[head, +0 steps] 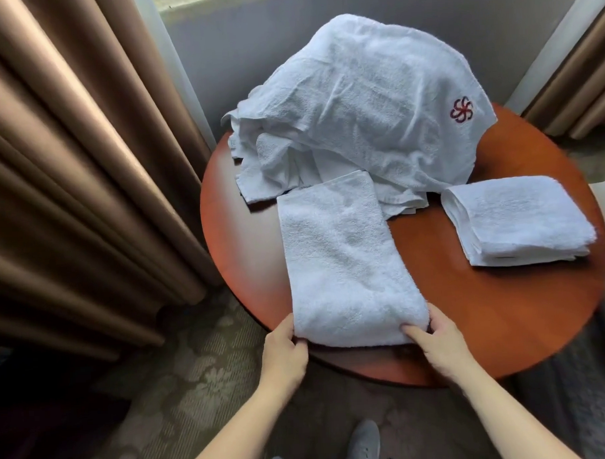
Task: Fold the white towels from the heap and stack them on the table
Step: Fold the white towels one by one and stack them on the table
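A long, narrow folded white towel (339,255) lies on the round reddish wooden table (485,308), running from the heap toward me. My left hand (285,353) grips its near left corner. My right hand (435,341) grips its near right corner, thumb on top of the cloth. A heap of loose white towels (358,107) rises at the back of the table, with a red emblem (461,109) on the top one. A stack of folded white towels (516,218) sits at the right of the table.
Brown curtains (69,168) hang close along the table's left side, and more curtain (580,82) hangs at the far right. A grey wall stands behind the heap. Patterned carpet (196,370) lies below, and my grey shoe (365,440) shows near the table's front edge.
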A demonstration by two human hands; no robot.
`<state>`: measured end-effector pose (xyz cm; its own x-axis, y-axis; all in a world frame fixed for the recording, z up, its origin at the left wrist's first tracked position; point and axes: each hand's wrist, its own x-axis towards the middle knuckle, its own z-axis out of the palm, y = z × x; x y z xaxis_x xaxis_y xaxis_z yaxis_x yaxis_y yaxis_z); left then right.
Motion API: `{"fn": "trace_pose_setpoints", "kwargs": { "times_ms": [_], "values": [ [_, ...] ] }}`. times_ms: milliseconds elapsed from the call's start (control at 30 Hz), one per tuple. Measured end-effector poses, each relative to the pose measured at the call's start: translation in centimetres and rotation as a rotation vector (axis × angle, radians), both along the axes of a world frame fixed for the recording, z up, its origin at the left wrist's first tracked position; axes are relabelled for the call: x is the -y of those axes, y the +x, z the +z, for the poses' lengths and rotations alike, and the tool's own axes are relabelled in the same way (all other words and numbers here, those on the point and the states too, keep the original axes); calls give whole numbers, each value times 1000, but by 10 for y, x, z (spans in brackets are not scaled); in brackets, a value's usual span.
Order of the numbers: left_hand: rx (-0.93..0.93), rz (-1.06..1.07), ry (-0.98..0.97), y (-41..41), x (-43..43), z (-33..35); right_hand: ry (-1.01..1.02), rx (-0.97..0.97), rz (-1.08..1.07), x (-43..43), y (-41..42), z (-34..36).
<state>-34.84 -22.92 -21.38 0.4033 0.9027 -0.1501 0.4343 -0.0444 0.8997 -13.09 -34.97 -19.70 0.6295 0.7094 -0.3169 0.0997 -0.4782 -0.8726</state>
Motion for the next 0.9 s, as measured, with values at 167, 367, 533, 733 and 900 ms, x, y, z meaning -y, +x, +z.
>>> {"fn": "trace_pose_setpoints", "kwargs": {
  "times_ms": [167,367,533,733,900],
  "values": [
    [72,34,-56,6,-10,10,144,-210,-64,-3,5,9],
    [-208,-263,-38,-6,-4,-4,-41,-113,-81,8,7,6],
    [-151,-163,-68,3,-1,3,-219,11,-38,3,10,9],
    [-40,60,-300,24,2,24,-64,-532,-348,-5,11,14],
    [-96,146,-481,31,8,32,-68,-719,-425,-6,12,24]
  ]
}}
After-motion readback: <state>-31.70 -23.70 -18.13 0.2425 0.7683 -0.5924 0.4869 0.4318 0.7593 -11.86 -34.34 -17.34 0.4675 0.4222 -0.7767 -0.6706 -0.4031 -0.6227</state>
